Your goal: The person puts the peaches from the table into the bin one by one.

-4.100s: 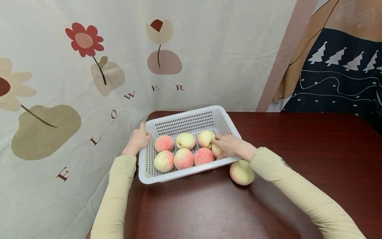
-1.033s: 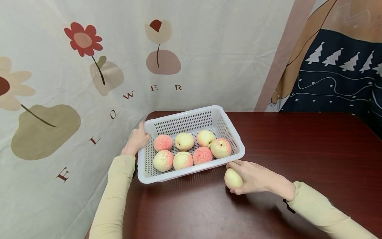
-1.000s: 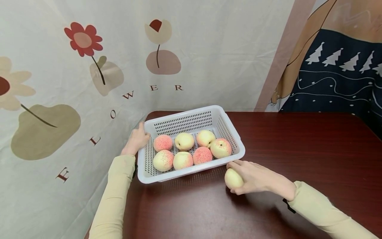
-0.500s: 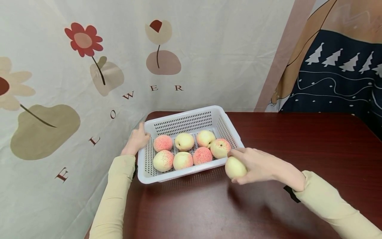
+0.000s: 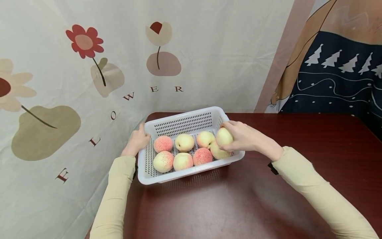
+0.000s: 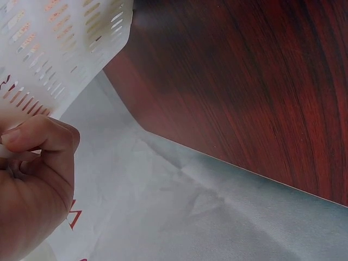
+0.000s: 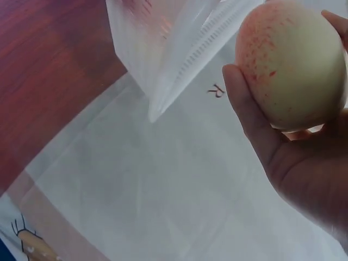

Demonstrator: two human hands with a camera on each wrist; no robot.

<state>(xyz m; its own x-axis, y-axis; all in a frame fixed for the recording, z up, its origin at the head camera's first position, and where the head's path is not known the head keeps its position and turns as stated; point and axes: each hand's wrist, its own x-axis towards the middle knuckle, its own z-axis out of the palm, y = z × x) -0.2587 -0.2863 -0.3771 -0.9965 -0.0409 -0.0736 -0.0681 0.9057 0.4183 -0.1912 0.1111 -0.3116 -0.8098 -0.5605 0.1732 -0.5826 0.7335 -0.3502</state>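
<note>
A white perforated plastic basket [image 5: 191,170] holds several pink-and-yellow peaches in two rough rows, among them a red-pink peach [image 5: 203,156] at the front. At its left end my left hand [image 5: 138,141] grips the rim, fingers curled round it in the left wrist view. My right hand [image 5: 243,136] holds a pale yellow peach [image 5: 224,136] above the basket's right end, thumb on the near side. In the right wrist view this held peach [image 7: 293,65] shows a pink-speckled side. Below it, a yellow peach [image 5: 219,152] in the basket is partly covered.
The basket stands on a dark red-brown table [image 5: 191,209], near its back left corner. A pale curtain [image 5: 215,59] with printed flowers hangs close along the left and back edges. A dark patterned cloth [image 5: 337,79] hangs at the back right.
My right hand let go of one peach in the basket, took the loose peach from the table in front, and lifted it up and over the basket's right end. The left hand stayed put.
</note>
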